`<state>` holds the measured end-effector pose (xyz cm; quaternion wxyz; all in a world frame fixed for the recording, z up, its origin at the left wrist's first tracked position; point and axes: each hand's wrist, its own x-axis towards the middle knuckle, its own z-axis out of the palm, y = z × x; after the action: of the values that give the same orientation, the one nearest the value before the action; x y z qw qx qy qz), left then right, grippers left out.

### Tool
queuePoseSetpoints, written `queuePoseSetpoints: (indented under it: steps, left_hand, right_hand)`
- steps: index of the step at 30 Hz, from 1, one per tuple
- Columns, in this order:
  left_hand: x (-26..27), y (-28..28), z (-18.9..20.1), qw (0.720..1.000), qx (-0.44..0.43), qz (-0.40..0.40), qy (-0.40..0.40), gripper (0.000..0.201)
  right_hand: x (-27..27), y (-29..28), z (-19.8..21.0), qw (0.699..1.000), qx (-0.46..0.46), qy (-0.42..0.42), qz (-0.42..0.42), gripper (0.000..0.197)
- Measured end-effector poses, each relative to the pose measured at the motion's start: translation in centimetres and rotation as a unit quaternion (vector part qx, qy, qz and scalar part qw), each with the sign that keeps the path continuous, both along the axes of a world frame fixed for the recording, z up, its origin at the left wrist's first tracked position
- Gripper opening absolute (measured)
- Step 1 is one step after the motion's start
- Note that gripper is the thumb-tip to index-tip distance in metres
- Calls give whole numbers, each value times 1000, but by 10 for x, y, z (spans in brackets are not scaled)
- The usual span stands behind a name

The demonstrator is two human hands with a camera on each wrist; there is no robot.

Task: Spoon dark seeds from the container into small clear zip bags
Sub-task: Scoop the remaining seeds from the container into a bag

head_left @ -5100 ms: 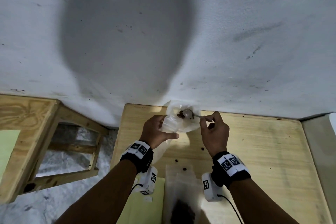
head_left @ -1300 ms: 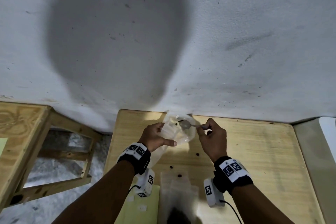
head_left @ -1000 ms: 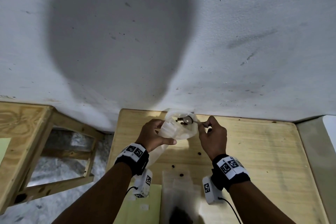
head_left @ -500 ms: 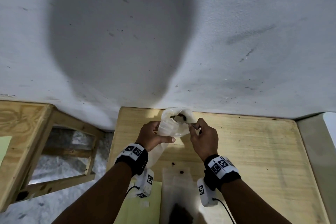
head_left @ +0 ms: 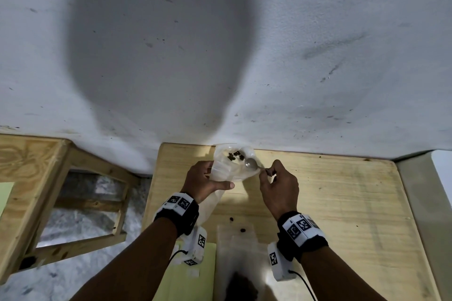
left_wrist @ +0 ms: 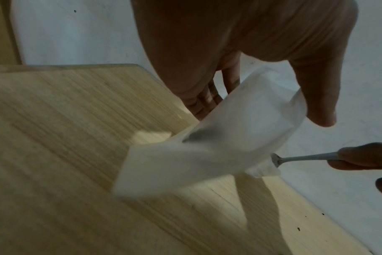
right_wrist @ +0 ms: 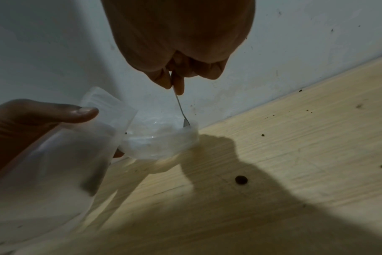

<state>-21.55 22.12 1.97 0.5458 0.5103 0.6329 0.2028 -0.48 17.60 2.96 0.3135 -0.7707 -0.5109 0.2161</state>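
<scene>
Here, everything turned on the small clear plastic zip bag (head_left: 230, 166), so I place the rest by it. My left hand (head_left: 204, 182) gripped the bag from its left side, thumb across the near face and fingers behind, holding its mouth open and up above the pale wooden table (head_left: 342, 203). My right hand (head_left: 278, 184) sat just to the bag's right, pinching the thin handle of the small metal spoon (head_left: 252, 163) between thumb and fingertips. The spoon's long axis ran from my right hand leftward into the bag's mouth, bowl inside the rim and looking empty. A few dark seeds (head_left: 235, 155) lay inside the bag, beyond the bowl. The seed container (head_left: 241, 286), I judged, was the clear one below the bag, near my wrists, so the spoon would have to come back out rightward and towards me, the right hand being the nearer. Two stray seeds (head_left: 236, 225) lay on the table between bag and container.
</scene>
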Motion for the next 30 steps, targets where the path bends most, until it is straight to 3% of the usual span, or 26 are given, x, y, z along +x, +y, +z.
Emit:
queuePoseSetpoints:
  steps: [6,9,17,22,30]
  left_hand:
    - [3,-2,6,998,-28,16,-52,54]
    - [4,0,10,996,-37,36,-75,48]
    - [4,4,7,993,-41,47,-99,51]
    - [3,6,1,992,-54,36,-107,60]
    - [0,8,0,992,-64,25,-104,52]
  right_hand:
    - [-5,2,-13,995,1,81,-53,34]
    - [-7,1,-13,997,2,70,-43,33]
    - [-6,2,-11,998,13,26,-49,29]
    - [-9,2,-22,995,17,73,-73,34]
    - [-9,3,-28,977,21,160,-139,39]
